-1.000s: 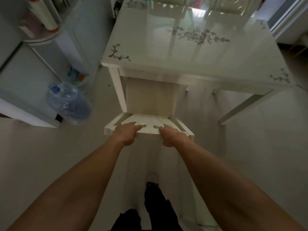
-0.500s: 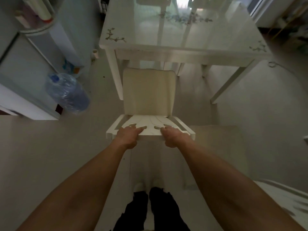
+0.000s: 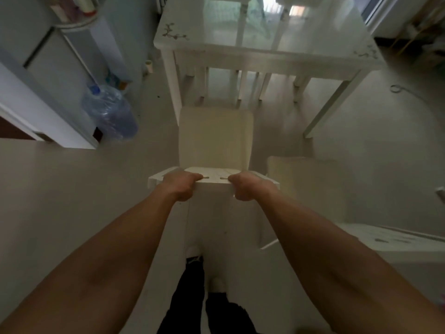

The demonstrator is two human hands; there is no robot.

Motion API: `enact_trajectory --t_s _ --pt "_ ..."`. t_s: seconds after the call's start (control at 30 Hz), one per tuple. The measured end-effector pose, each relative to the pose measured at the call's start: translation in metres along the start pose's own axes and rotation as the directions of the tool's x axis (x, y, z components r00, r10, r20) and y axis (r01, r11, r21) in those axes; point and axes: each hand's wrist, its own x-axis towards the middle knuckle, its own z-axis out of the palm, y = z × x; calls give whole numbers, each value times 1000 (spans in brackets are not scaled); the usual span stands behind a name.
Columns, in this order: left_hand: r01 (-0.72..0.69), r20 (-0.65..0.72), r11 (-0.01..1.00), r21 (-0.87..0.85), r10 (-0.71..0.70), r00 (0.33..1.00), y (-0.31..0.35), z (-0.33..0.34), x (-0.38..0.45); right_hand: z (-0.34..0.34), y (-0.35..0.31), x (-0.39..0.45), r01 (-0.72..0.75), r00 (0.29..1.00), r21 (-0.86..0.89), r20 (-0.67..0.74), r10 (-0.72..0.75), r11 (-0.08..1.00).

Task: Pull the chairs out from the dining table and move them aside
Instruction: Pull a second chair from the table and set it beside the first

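A white chair with a cream seat (image 3: 215, 137) stands on the floor clear of the white glass-topped dining table (image 3: 277, 57). My left hand (image 3: 181, 185) and my right hand (image 3: 245, 186) both grip the top rail of its backrest (image 3: 213, 180), close together. A second chair with a cream seat (image 3: 310, 184) stands just to the right, its backrest at the lower right. More chair legs show under the table's far side.
A large blue water bottle (image 3: 110, 112) stands on the floor at the left beside a white cabinet (image 3: 48, 92). A cable loop (image 3: 396, 88) lies on the floor at the right. My dark trouser legs (image 3: 192, 297) are directly behind the held chair.
The chair has come backward out from under the table, its whole seat now exposed. I have stepped back with it, and a second chair has come into view on the right.
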Motion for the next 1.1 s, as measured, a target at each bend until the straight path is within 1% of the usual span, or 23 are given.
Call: enact_trajectory --t_s 0.23,0.47,0.6,0.83,1.0,1.1 --pt "4 -3 1000 10 -4 1000 9 30 -67 34 -22 -55 9 999 -21 49 -8 1000" --pt "-33 -22 999 18 34 999 6 79 -136 93 -54 -115 -5 999 -33 46 7 999" --pt "-64 -35 998 28 65 997 8 107 -174 122 -69 -149 -20 997 -44 68 23 999" --pt "-71 -20 997 33 71 997 13 132 -224 156 -89 -196 -14 997 -38 81 17 999" --pt "-64 -20 998 2 64 998 18 148 -249 174 -95 -221 -9 998 -35 61 11 999" --pt "-70 -47 997 -11 69 996 18 153 -257 179 -95 -229 -23 1000 -6 16 23 1000"
